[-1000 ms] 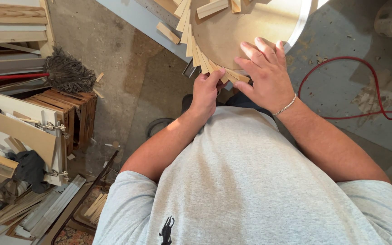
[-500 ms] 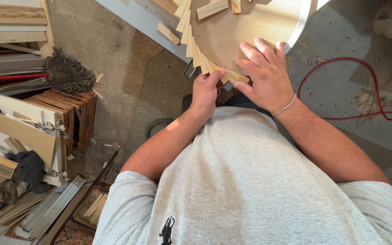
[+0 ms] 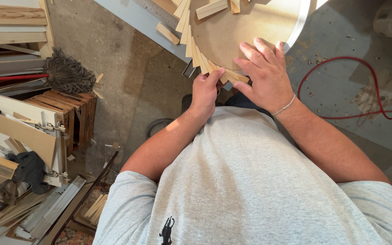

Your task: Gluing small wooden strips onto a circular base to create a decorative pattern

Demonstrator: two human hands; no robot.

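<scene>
my left grip (image 3: 205,88) pinches a thin wooden slat (image 3: 215,69) at the six o'clock edge of a round wooden disc (image 3: 246,27) on the worktop (image 3: 132,18). my right grip (image 3: 264,75) lies open, palm flat on the disc, fingers spread toward twelve o'clock, just beside the fanned slats (image 3: 191,43).

Soft, even daylight fills the view, brightest above the right hand (image 3: 266,75), where the pale rim of the round wooden disc (image 3: 250,27) nearly blows out to white. The left hand (image 3: 205,90) casts a dim shadow on the concrete floor (image 3: 128,68) beneath it. Focus is crisp on both hands; straight lines bow slightly toward the frame edges.
</scene>
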